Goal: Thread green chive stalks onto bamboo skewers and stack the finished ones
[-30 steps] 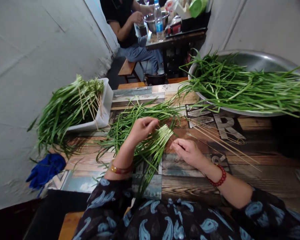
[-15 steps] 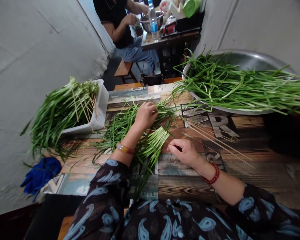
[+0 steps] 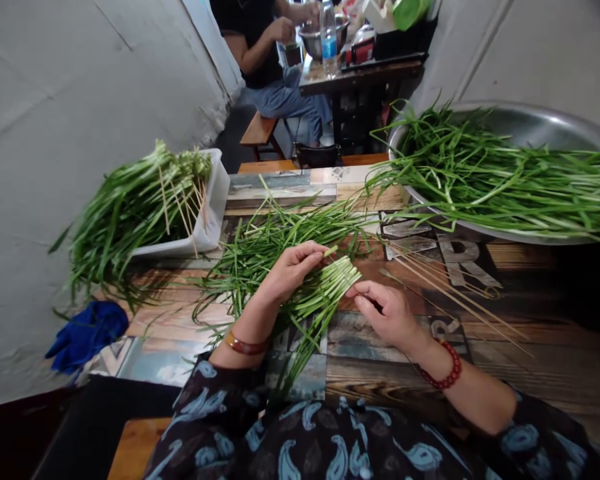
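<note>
The chive bunch (image 3: 337,283) lies on the surface (image 3: 390,370) between your two hands, its pale cut ends fanned up and to the right, away from you, and its green leaves trailing back toward you and leftward. The fingers of your left hand (image 3: 291,270) pinch a single stalk (image 3: 331,251), its pale tip poking out to the right, just beyond the far side of those ends and roughly in line with the nearest of them. Your right hand (image 3: 387,312) is on the opposite side: thumb and forefinger are pressed together at the near right edge of the ends, and you cannot tell from here what sits between them. So the line from fingers to fingers cuts across the stalks near their ends. Your left hand is nearer the loose chives (image 3: 280,230); your right is nearer the skewers (image 3: 445,287).
</note>
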The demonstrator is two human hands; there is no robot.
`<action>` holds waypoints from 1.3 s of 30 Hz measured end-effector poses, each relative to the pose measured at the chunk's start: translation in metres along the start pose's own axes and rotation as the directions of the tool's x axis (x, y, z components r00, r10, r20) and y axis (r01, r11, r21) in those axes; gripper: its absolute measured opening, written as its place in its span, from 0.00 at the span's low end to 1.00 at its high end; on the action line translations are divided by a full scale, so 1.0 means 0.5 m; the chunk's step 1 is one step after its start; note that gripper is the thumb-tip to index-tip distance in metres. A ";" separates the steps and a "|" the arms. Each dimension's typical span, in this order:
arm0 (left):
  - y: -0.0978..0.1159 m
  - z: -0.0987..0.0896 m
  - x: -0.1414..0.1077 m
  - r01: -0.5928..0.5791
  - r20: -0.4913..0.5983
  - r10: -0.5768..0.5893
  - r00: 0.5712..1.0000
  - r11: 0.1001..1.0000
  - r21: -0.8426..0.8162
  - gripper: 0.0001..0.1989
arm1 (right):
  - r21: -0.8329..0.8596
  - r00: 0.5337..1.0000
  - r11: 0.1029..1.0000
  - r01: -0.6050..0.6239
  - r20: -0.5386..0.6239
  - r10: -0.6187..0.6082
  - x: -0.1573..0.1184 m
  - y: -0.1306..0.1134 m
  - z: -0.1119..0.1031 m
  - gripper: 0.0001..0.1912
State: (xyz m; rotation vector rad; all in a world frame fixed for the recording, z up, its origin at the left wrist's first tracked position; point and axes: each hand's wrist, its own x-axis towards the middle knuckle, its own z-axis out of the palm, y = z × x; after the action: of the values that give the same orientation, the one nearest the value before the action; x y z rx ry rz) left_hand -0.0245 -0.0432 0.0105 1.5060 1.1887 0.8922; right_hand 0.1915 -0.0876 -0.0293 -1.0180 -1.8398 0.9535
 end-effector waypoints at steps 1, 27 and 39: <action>-0.003 -0.002 0.000 -0.021 -0.013 0.021 1.000 1.000 0.009 0.16 | -0.002 1.000 1.000 -0.007 0.005 0.007 0.000 -0.001 -0.002 0.09; -0.005 0.010 -0.019 0.073 -0.109 -0.094 0.990 0.980 -0.183 0.14 | -0.097 0.998 0.995 0.015 0.059 -0.009 -0.001 -0.014 -0.014 0.11; 0.000 0.005 -0.021 0.122 -0.024 -0.129 0.991 0.976 -0.182 0.15 | -0.117 0.998 0.993 0.026 0.055 -0.020 0.000 -0.014 -0.015 0.10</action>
State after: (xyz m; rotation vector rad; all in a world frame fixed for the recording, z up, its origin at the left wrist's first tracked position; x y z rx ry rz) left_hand -0.0250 -0.0538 0.0101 1.2605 1.1819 0.9186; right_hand 0.1961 -0.0887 -0.0203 -1.0486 -1.9677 0.8742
